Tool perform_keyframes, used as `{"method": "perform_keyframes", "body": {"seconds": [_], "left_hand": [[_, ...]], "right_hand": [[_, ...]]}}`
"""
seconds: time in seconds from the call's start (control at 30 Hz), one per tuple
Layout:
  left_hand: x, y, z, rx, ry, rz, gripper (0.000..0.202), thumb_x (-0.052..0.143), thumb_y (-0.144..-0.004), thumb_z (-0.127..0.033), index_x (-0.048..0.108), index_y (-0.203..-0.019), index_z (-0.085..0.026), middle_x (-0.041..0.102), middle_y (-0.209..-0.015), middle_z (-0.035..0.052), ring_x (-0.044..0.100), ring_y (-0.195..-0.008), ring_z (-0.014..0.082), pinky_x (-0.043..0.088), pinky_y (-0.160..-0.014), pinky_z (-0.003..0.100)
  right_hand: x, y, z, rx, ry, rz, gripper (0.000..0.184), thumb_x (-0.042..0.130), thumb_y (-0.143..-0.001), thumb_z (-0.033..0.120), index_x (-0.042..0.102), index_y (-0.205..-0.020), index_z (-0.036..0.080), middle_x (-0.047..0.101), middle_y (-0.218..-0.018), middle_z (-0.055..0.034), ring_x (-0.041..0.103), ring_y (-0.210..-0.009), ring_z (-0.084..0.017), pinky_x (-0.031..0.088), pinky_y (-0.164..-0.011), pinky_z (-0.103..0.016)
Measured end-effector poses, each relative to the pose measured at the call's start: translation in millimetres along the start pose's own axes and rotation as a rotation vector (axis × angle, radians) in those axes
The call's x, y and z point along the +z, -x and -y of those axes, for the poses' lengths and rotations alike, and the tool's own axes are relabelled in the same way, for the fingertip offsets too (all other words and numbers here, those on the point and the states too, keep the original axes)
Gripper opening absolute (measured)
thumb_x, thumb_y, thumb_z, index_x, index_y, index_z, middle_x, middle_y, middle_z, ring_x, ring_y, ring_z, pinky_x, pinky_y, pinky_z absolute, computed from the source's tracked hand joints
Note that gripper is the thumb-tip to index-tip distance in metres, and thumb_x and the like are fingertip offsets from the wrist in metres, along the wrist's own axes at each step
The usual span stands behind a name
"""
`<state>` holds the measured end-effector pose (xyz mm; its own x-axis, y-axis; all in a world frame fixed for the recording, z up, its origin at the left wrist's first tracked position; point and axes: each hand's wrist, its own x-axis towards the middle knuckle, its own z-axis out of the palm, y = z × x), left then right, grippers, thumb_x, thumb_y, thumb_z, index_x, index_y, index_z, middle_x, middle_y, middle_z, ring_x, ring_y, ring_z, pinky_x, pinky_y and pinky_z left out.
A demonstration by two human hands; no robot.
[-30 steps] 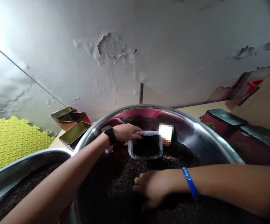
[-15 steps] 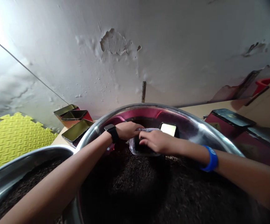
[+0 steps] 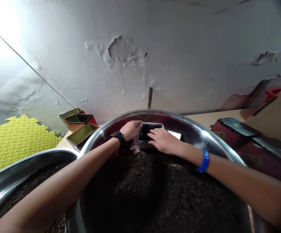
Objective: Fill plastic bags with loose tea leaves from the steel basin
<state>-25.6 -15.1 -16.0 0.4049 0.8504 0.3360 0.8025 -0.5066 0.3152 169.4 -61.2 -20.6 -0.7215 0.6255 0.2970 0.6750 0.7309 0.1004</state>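
At the far side of a large metal basin (image 3: 209, 137), my left hand (image 3: 131, 130) is closed on the left rim of a box-shaped container lined with clear plastic (image 3: 143, 144). The container stands tilted, its mouth towards me, and looks dark inside. My right hand (image 3: 164, 141) lies across its right side, fingers stretched out flat over the mouth and touching the plastic. Dark, dry, shredded leaf-like material (image 3: 140, 181) fills the basin below both hands. Just behind my right hand, a box with a pale shiny face (image 3: 175, 134) is partly hidden.
A second metal basin (image 3: 33, 158) with similar dark material stands at left. Several open tins (image 3: 82, 134) sit behind it, near a yellow foam mat (image 3: 21, 142). Closed dark red tins (image 3: 237, 127) stand at right. A peeling wall (image 3: 179, 64) rises behind.
The container has tipped so that its mouth faces me more. My right hand's fingers have straightened from a curl at its rim. My left hand still holds the left side.
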Motion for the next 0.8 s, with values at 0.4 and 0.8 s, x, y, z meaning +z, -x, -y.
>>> {"method": "perform_keyframes", "body": {"seconds": [0.4,0.8], "left_hand": [[-40.4,10,-18,-0.092,-0.132,0.209,0.048,0.026,-0.088,-0.045,0.045,-0.121,-0.017,0.057,-0.112,0.0096,0.052,-0.102,0.0217,0.039,-0.084,0.031],[-206.7,235,-14,-0.473,-0.12,0.014,0.035,0.035,-0.085,-0.048,0.055,-0.11,-0.033,0.059,-0.109,-0.0094,0.054,-0.095,0.0132,0.037,-0.086,0.026]], "right_hand": [[4,-6,-4,0.151,0.142,0.022,0.053,0.035,-0.081,0.016,0.028,-0.133,0.014,0.037,-0.131,-0.0162,0.032,-0.119,-0.03,0.026,-0.093,-0.046],[-46,-109,131,-0.351,-0.08,0.075,0.037,0.029,-0.087,0.039,0.057,-0.1,0.017,0.059,-0.099,-0.0093,0.054,-0.088,-0.019,0.04,-0.069,-0.029]]}}
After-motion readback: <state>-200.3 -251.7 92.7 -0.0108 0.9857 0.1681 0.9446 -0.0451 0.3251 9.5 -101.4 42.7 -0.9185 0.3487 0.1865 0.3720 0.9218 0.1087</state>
